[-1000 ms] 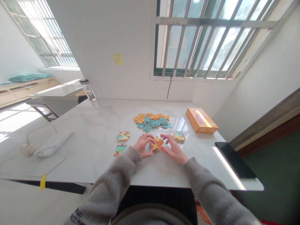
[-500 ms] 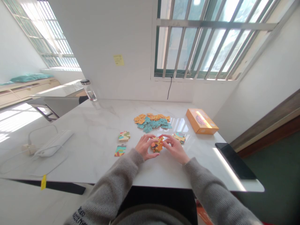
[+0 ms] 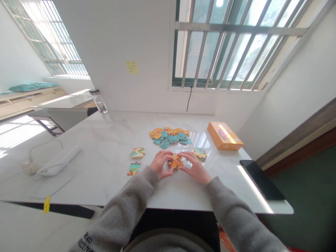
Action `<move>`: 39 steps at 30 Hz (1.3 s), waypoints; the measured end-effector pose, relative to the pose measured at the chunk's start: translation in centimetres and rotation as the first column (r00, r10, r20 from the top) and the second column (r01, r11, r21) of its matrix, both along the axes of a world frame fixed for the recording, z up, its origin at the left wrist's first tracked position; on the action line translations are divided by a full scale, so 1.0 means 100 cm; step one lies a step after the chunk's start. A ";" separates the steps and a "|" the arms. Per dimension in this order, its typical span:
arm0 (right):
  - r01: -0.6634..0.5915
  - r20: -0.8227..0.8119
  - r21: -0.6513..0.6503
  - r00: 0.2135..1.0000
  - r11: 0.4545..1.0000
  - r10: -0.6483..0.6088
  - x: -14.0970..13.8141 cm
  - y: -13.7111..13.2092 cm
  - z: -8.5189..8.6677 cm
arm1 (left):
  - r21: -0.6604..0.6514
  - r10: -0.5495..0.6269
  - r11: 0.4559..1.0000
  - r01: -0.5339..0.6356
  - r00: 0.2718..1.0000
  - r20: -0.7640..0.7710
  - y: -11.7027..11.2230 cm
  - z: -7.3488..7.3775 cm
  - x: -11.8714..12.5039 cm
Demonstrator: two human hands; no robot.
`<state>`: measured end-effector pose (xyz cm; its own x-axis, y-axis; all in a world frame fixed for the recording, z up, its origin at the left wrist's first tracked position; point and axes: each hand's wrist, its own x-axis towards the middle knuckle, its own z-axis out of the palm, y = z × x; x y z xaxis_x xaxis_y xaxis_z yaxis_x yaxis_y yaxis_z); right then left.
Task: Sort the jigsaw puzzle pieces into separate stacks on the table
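Your left hand [image 3: 159,164], right hand [image 3: 195,168] together, clamped on orange jigsaw pieces [image 3: 175,162]; loose pieces [image 3: 168,137] twelve o'clock, orange box [image 3: 224,135] one o'clock.

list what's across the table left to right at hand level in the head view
white corded device, joined puzzle pieces, left hand, orange puzzle pieces, right hand, puzzle cluster, orange box, black flat device

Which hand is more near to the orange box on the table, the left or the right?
Right. The right hand is nearer, below and left of the orange box, not touching it; the left hand is farther left, beyond the right hand.
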<state>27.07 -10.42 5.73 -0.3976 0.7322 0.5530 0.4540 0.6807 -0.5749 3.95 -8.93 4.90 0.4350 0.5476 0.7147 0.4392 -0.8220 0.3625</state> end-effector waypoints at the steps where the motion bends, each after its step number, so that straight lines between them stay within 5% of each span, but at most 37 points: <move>1: 0.001 0.020 0.015 1.000 1.000 -0.001 0.002 0.000 0.000 | -0.008 -0.008 1.000 0.008 1.000 0.001 0.000 0.000 0.000; 10: 0.022 0.093 0.076 0.995 0.997 -0.029 0.009 0.004 0.000 | -0.080 -0.081 0.993 0.084 0.996 0.032 0.002 -0.002 -0.001; 18: 0.428 0.185 0.030 0.886 0.903 -0.426 0.088 0.029 -0.009 | -0.129 0.009 0.992 -0.007 1.000 0.016 0.005 -0.011 -0.004; 22: 0.502 0.295 0.011 0.825 0.865 -0.482 0.111 0.031 -0.017 | -0.123 0.031 0.992 -0.032 0.999 -0.007 0.007 -0.014 -0.004; 39: 0.446 0.655 0.118 0.637 0.887 -0.407 0.058 0.047 -0.005 | -0.086 0.074 0.993 -0.081 0.994 -0.077 0.011 -0.019 -0.007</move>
